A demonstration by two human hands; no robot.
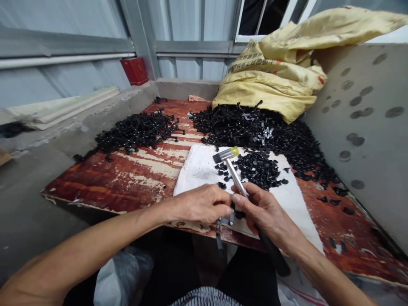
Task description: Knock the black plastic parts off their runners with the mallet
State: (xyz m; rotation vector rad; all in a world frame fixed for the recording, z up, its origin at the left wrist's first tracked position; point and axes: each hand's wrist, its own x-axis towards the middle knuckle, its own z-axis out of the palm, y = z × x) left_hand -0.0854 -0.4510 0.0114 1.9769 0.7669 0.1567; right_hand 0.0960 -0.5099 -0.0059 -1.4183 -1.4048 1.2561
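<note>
My right hand (266, 210) is closed around a small mallet (234, 172). The mallet has a silver shaft, a yellow face, a dark face and a black grip that sticks out below the hand. Close beside it, my left hand (204, 204) is closed, its fingers pinched on a small black part. A long black piece (219, 238) hangs below those fingers, at the table's front edge. Both hands are over a white cloth (197, 170), where a heap of small black curved pieces (259, 170) lies. The fingertips partly hide what lies between the hands.
A pile of black long-stemmed parts (137, 131) lies left on the worn red table (111, 182). More black parts (239, 123) spill from a yellow woven sack (267, 85) at the back. A spotted pale panel (366, 127) borders the right; a red tin (134, 71) stands back left.
</note>
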